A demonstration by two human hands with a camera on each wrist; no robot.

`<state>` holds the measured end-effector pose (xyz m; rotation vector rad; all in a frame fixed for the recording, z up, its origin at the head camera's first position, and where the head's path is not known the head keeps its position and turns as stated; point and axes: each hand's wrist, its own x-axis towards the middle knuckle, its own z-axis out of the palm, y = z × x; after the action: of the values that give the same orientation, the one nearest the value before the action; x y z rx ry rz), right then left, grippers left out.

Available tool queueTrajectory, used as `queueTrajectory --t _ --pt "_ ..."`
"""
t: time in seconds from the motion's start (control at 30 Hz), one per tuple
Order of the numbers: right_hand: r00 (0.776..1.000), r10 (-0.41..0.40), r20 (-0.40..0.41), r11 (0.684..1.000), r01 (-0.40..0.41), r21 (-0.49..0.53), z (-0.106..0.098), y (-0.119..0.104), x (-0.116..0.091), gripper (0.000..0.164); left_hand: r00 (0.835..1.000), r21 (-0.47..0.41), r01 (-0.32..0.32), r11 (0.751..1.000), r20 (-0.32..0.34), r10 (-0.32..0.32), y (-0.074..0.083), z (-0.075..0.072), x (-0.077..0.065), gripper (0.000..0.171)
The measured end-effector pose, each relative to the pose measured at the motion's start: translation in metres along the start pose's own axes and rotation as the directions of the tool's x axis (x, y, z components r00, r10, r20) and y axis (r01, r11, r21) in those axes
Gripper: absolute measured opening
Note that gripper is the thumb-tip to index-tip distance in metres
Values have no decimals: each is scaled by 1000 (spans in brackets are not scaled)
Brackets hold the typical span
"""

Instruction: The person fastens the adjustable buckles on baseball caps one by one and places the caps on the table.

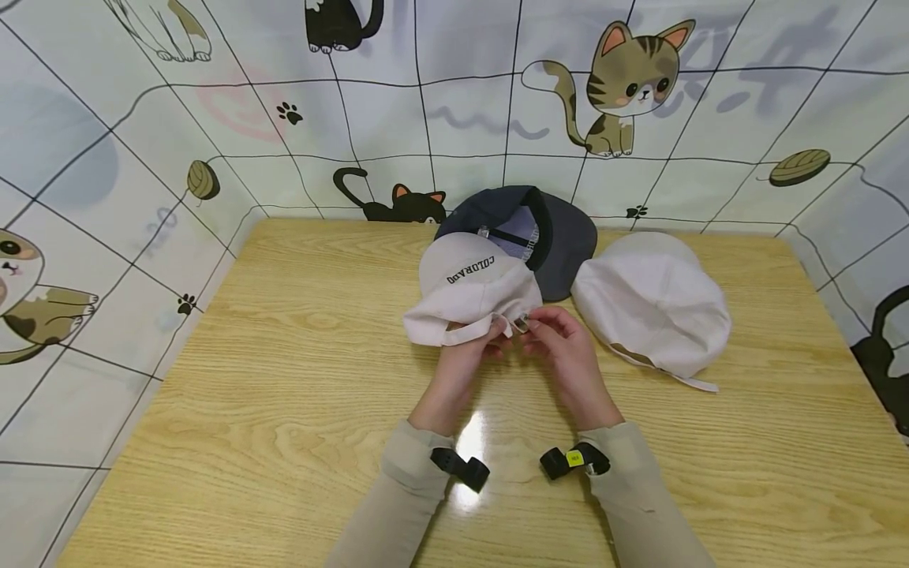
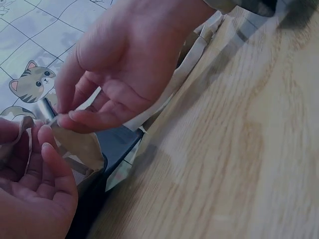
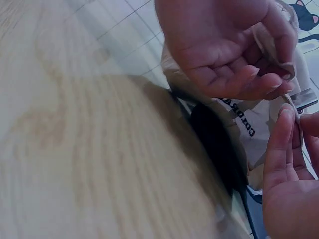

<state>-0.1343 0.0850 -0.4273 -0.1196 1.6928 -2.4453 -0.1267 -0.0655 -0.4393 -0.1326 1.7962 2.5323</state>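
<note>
A white cap marked COLORADO lies before me, its back opening toward me. My left hand pinches the loose end of its back strap. On the other side, my right hand pinches the strap part bearing a metal buckle between thumb and fingertips. The buckle stands out beyond the right fingertips in the right wrist view. The two hands are close together with a small gap between the strap ends.
Behind the white cap sits a dark blue cap, its inside showing. A second white cap lies to the right, its strap end on the wooden table. Cat-print cloth walls the back and sides.
</note>
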Motion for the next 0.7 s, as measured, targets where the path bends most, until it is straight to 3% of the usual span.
queueTrajectory --t 0.13,0.27,0.4,0.6,0.7 --pt "1000 1 3 1000 -2 27 2 -5 -1 18 999 -11 -47 999 3 48 -12 -5 7 26" --pt "1000 -21 17 998 20 54 4 -6 -2 14 998 -4 -69 998 6 69 -4 -4 3 25" --pt "998 -41 40 997 38 64 4 -5 -2 12 997 24 -79 997 27 78 -10 -5 5 22" --pt "997 -51 65 996 46 73 5 -4 -2 12 998 -14 -60 998 30 61 13 7 -8 24" --pt "995 -57 79 996 52 70 4 -3 -1 15 998 2 -58 998 26 58 12 7 -8 24"
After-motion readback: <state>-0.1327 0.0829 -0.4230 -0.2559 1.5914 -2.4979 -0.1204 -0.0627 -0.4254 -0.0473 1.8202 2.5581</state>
